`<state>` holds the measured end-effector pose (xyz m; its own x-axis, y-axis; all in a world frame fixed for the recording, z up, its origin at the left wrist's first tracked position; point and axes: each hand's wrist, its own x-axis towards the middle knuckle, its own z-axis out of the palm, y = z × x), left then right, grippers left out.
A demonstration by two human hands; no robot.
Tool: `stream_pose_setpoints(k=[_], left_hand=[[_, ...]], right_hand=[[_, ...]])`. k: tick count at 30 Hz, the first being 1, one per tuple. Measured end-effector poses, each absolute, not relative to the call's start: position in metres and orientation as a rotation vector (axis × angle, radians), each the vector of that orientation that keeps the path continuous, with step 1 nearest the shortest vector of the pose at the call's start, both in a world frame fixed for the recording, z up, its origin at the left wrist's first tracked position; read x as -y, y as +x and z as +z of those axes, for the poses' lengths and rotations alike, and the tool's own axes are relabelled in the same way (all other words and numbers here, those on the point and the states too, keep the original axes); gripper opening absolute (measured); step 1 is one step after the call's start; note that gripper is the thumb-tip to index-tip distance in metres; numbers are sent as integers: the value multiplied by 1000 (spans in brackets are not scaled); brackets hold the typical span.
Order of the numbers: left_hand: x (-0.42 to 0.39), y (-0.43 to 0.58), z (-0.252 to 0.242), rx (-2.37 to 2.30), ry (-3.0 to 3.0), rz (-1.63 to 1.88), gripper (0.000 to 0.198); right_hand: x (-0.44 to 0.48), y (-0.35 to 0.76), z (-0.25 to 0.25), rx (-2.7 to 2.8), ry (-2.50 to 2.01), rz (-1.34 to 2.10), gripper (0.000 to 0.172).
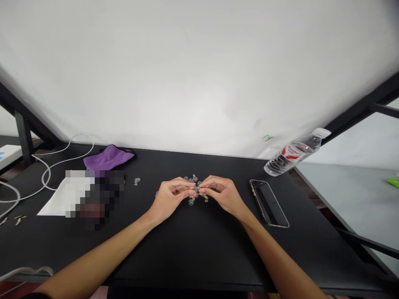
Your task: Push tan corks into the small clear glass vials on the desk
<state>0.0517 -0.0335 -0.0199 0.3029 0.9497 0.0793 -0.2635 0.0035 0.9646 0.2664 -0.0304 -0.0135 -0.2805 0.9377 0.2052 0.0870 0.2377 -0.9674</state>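
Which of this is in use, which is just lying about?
In use: left hand, right hand, tiny corked glass bottles.
Lying about: phone, water bottle, purple cloth, white cable.

An office desk, with smartphone (268,203) and water bottle (296,153).

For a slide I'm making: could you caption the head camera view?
Left hand and right hand work at tiny corked glass vials on a black desk, a phone nearby.
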Motion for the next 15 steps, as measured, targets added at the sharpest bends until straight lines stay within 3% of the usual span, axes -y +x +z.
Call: stream_pose_setpoints(k=[9, 15], left_hand=[[34, 51, -15, -803, 1143, 1075, 25], [34, 50, -16, -791, 1157, 1090, 24]], right_hand=[[31, 263, -14, 1613, -953, 1125, 16], [31, 256, -17, 1451, -961, 1279, 25]])
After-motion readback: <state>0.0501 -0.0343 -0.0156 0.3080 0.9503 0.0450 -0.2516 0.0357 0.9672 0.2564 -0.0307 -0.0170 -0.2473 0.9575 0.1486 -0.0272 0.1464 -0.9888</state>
